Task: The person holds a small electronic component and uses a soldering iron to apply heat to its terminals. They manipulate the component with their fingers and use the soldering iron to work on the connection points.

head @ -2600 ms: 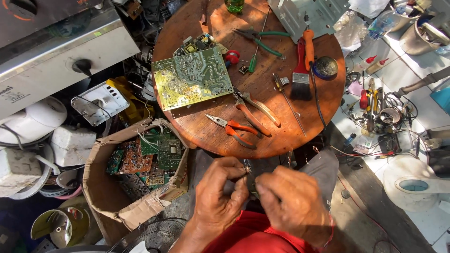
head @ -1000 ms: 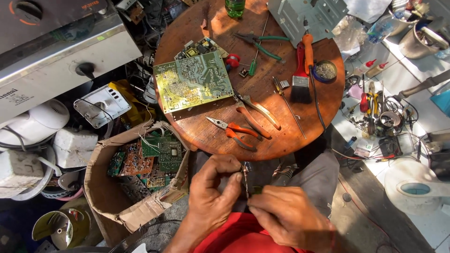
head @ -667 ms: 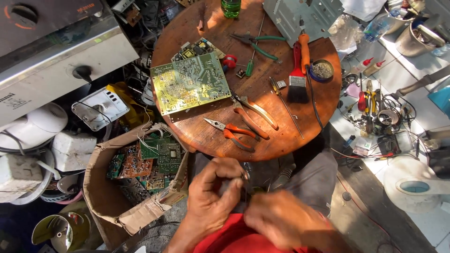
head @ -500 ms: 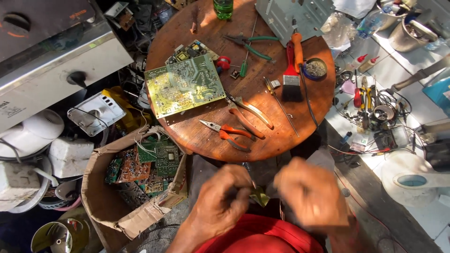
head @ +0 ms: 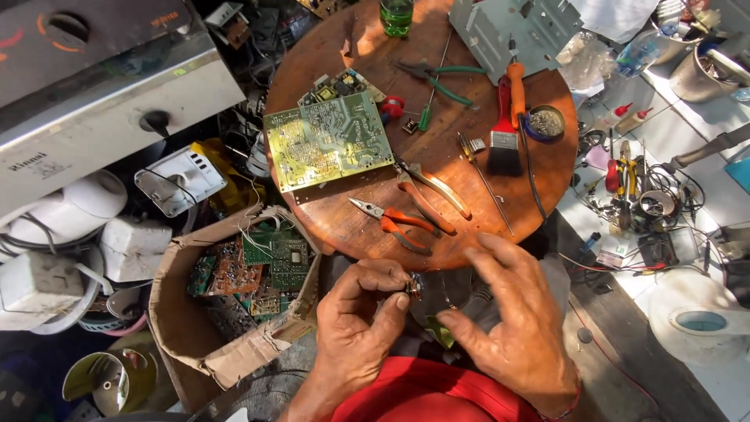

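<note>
Below the near edge of the round wooden table [head: 351,62], the right hand [head: 512,324] hovers with fingers spread apart, gripping nothing. Left of it, the left hand [head: 359,328] pinches a small dark electronic part [head: 415,287] between thumb and fingertips, just below the table's edge and its orange-handled pliers [head: 394,224].

Bare wood remains at the near rim of the round brown wooden table [head: 344,234], lower centre. Orange-handled needle-nose pliers [head: 391,223] and a green printed circuit board [head: 328,141] block its middle. The open cardboard box [head: 180,312], lower left, obstructs sideways passage.
</note>
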